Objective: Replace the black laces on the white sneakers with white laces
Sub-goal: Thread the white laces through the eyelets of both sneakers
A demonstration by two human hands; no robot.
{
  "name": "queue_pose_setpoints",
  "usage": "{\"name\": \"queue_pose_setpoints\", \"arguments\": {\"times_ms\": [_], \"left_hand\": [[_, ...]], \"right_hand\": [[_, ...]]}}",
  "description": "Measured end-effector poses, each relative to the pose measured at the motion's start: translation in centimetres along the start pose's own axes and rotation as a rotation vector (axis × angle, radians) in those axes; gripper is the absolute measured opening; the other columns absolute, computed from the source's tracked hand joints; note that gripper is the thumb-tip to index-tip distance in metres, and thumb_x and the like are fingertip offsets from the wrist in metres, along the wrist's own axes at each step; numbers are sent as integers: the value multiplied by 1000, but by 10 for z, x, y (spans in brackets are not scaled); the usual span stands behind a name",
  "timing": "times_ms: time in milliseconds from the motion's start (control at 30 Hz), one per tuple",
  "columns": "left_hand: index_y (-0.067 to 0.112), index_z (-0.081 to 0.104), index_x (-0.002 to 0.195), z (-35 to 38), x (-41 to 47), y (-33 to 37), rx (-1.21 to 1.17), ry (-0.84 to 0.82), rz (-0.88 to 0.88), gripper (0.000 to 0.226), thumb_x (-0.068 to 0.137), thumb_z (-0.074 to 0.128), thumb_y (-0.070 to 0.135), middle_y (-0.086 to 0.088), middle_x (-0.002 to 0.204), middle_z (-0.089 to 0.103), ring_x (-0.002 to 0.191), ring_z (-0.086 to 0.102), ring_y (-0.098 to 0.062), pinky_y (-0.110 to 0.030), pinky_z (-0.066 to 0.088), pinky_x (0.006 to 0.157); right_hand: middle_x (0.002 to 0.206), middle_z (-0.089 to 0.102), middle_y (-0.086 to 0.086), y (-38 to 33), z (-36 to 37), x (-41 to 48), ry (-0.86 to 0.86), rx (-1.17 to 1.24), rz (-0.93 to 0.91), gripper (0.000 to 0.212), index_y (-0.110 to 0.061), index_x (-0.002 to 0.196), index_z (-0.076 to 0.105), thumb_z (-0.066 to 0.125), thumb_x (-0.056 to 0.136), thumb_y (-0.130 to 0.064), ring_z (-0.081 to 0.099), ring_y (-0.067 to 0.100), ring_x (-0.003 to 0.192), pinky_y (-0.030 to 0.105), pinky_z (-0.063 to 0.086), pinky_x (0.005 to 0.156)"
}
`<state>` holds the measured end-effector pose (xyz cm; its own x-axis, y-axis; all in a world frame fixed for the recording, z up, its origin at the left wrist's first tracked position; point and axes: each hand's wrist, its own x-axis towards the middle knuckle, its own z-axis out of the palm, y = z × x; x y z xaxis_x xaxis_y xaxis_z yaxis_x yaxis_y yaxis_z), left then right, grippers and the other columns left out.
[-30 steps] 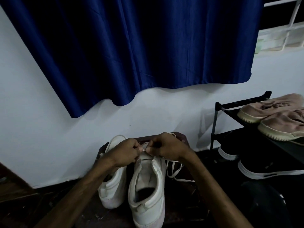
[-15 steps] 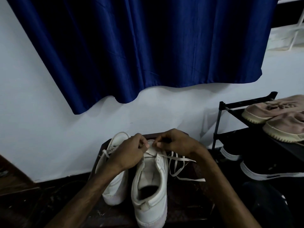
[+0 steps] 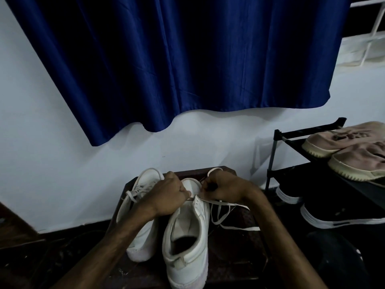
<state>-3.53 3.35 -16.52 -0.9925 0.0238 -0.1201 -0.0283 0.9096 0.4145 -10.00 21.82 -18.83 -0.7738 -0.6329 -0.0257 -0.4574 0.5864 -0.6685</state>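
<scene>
**No writing we can read**

We find no text, brand name, number or sign that can be read anywhere in the view. At 3 o'clock, the upper beige shoe [image 3: 341, 138] on the black shoe rack [image 3: 308, 130] has a dark marking across its top, but it is too blurred for us to make out as letters. At 4 o'clock, the black sneaker [image 3: 343, 213] has a faint mark on its side, too dim and small to read. At 6 o'clock, we see no lettering on the heel tab of the white sneaker [image 3: 187, 236].
</scene>
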Motion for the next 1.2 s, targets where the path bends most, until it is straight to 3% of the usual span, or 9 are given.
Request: {"name": "queue_pose_setpoints", "arguments": {"times_ms": [100,200,333,500,600,800,933,1067,1200], "left_hand": [[5,63,87,0,7,0,12,-84,-89,43,84,47,44,-11,112,46,105,56,-28,-37,44,97],[0,57,102,-1,14,-2,-39,-68,-198,42,88,50,39,-6,91,53,91,59,-28,-27,42,76],[11,47,76,-11,10,6,-358,-113,-245,16,86,50,24,-2,65,40,55,41,-14,-22,35,54],[16,52,67,-20,-7,8,-580,-132,-227,27,94,54,14,0,64,45,61,46,-12,-24,45,59],[11,52,71,-18,-12,9,-558,-97,-176,25,96,56,15,-3,63,45,60,44,-14,-22,39,53],[15,61,87,-9,-17,-2,-380,138,-186,11,95,56,21,1,79,63,78,58,-16,-38,51,80],[20,57,96,-15,-37,11,-215,97,-179,21,90,64,38,-3,99,69,95,64,-17,-34,50,85],[2,63,84,-15,-33,8,-229,-27,-192,39,78,73,39,-7,71,67,65,62,-17,-31,48,62],[6,69,72,-19,-22,-1,-193,0,-245,20,74,70,26,7,56,58,56,53,-8,-18,41,53]], "right_hand": [[67,56,-9,-3,-1,1,-85,38,21,22,-22,69,62,64,90,-29,48,3,61,19,37,59],[68,54,-8,-6,0,1,-122,19,21,20,-17,79,65,61,92,-32,46,4,62,20,37,60],[69,61,-11,-4,-2,0,-30,60,9,13,-21,77,69,66,88,-29,56,2,61,17,42,59],[89,73,-3,-23,7,7,107,240,-76,19,-14,98,74,64,92,-30,64,4,78,10,47,74],[88,75,-1,-25,18,13,103,346,-121,10,-15,90,75,70,88,-23,69,11,85,31,55,86],[79,72,-10,-23,21,12,93,372,-120,7,-12,88,76,71,87,-17,64,-3,74,15,50,75],[77,74,-3,-23,19,12,93,308,-86,14,-10,85,77,70,88,-22,66,4,73,23,53,72],[78,73,-3,-26,18,11,81,225,-72,16,-12,86,78,69,88,-26,64,0,70,18,50,69],[78,72,1,-30,23,11,119,236,-12,15,-11,83,76,67,88,-22,58,0,66,19,46,67]]}}
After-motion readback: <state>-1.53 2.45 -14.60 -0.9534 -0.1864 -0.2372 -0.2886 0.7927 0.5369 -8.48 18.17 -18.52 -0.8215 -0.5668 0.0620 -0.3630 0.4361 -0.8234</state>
